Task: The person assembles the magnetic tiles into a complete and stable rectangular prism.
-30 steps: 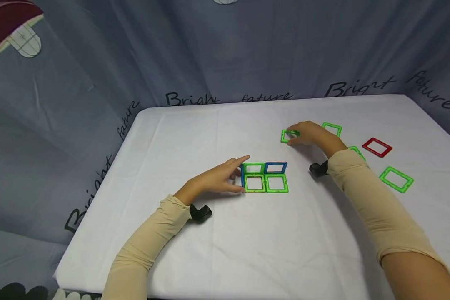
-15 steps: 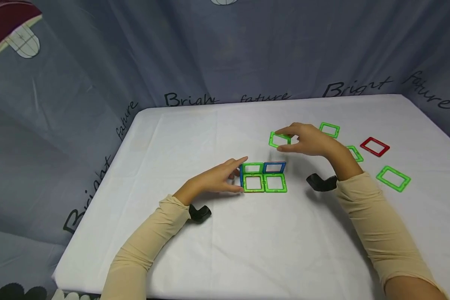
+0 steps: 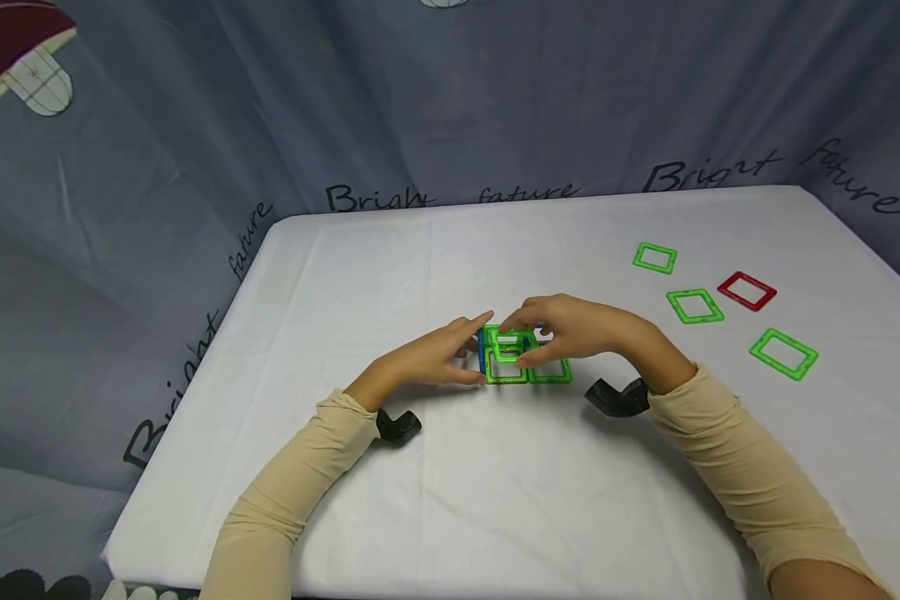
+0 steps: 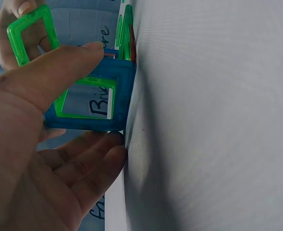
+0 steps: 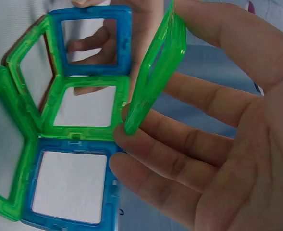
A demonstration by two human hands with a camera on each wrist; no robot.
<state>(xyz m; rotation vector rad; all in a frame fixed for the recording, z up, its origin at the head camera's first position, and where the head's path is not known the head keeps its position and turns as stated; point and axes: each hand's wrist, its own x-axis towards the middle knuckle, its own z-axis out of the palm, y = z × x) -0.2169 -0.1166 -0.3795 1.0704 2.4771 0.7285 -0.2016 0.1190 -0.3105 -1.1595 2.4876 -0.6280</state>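
Note:
My left hand (image 3: 435,357) holds an upright blue square magnetic tile (image 4: 124,94) between thumb and fingers, at the left side of a small joined structure. In the head view this structure has green tiles (image 3: 551,380) lying flat at the front. Green and blue (image 5: 112,192) tiles stand along its back. Above it my right hand (image 3: 581,325) pinches a green square magnetic tile (image 5: 155,86) by its edges, tilted. That tile overlaps the left part of the structure in the head view, and the right hand hides some of the back tiles. In the right wrist view it is apart from the structure's flat green tile (image 5: 79,131).
Loose green tiles (image 3: 694,320) and one red tile (image 3: 747,302) lie flat at the right of the white-covered table (image 3: 390,275). Black wrist cameras hang under both wrists, close to the cloth. A grey printed curtain (image 3: 450,108) stands behind the table.
My right hand has lifted a green tile from the back right and brought it left and nearer, over the structure. The left hand keeps its place on the blue tile.

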